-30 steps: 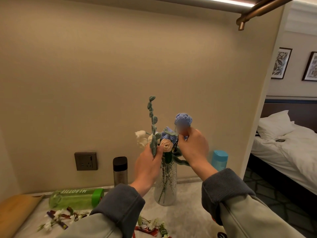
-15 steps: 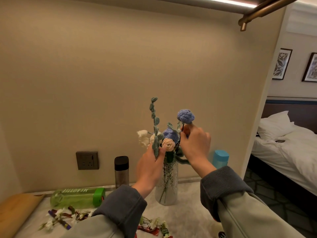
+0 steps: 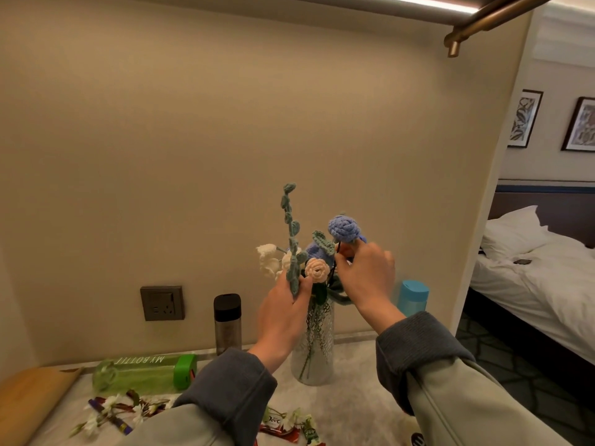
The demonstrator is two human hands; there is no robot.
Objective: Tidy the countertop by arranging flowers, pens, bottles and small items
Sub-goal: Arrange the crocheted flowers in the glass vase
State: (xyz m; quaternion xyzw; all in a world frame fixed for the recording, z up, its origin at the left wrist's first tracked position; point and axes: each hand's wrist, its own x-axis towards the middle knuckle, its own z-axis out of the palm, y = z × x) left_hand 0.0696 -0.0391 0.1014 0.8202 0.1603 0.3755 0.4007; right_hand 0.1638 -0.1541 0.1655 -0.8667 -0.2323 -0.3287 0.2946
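Observation:
A clear glass vase (image 3: 314, 352) stands on the countertop (image 3: 351, 400) and holds crocheted flowers. My left hand (image 3: 283, 313) grips the green leafy crochet stem (image 3: 291, 243) beside a cream rose (image 3: 317, 269) and a white flower (image 3: 269, 257). My right hand (image 3: 365, 276) pinches the thin stem just under a blue crochet rose (image 3: 344, 228), which stands above the bunch. Both hands are over the vase mouth.
A green bottle (image 3: 145, 373) lies on its side at the left, a steel flask (image 3: 227, 323) and a blue bottle (image 3: 413, 297) stand at the back. Loose flowers and pens (image 3: 109, 413), candy wrappers (image 3: 283, 424) and a wooden board (image 3: 29, 400) lie in front. A wall socket (image 3: 162, 303) is left; a bed (image 3: 541, 272) lies right.
My right hand has raised the blue rose a little and shifted it right. My left hand keeps its grip on the green stem.

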